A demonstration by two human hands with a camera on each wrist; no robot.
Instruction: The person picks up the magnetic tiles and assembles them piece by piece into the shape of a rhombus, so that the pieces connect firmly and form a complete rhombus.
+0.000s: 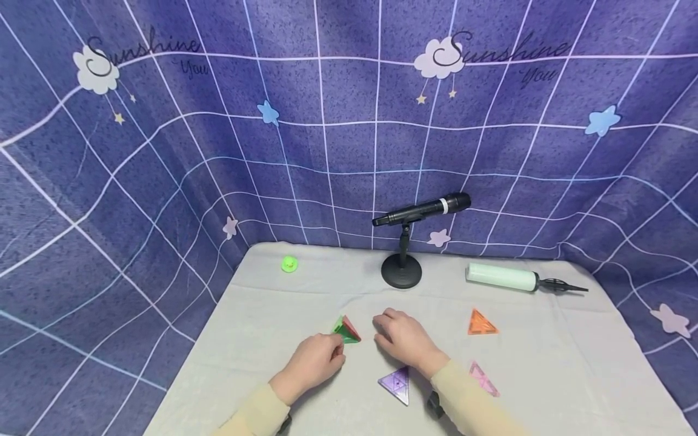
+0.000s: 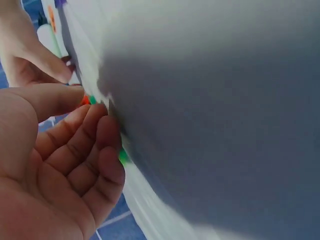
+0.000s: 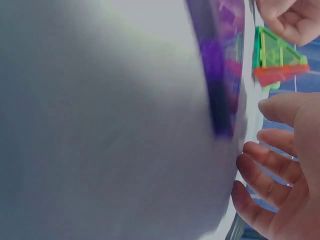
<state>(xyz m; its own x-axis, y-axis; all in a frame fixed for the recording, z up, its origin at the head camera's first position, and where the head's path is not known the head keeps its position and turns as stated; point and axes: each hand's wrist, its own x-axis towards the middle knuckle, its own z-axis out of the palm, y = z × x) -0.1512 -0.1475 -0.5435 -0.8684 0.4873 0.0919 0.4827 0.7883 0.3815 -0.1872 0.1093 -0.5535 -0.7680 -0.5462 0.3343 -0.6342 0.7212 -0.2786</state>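
Note:
A small pyramid of green and red triangular tiles (image 1: 347,330) (image 3: 281,57) stands on the table. At its lower left my left hand (image 1: 313,363) (image 2: 65,150) has its fingers curled and its thumb and fingertips at the pyramid's edge, pinching it; the exact contact is partly hidden. My right hand (image 1: 408,342) (image 3: 280,160) is to the right of the pyramid, apart from it, fingers loosely bent and holding nothing. Below the right hand lies a purple triangular tile (image 1: 397,384), also seen large and blurred in the right wrist view.
An orange triangle (image 1: 482,323) lies right of the hands, and a pink tile (image 1: 483,379) is beside the right sleeve. Farther back are a green round item (image 1: 289,264), a microphone on a stand (image 1: 402,270) and a pale green pump (image 1: 501,277). A blue-purple curtain (image 1: 349,145) surrounds the table.

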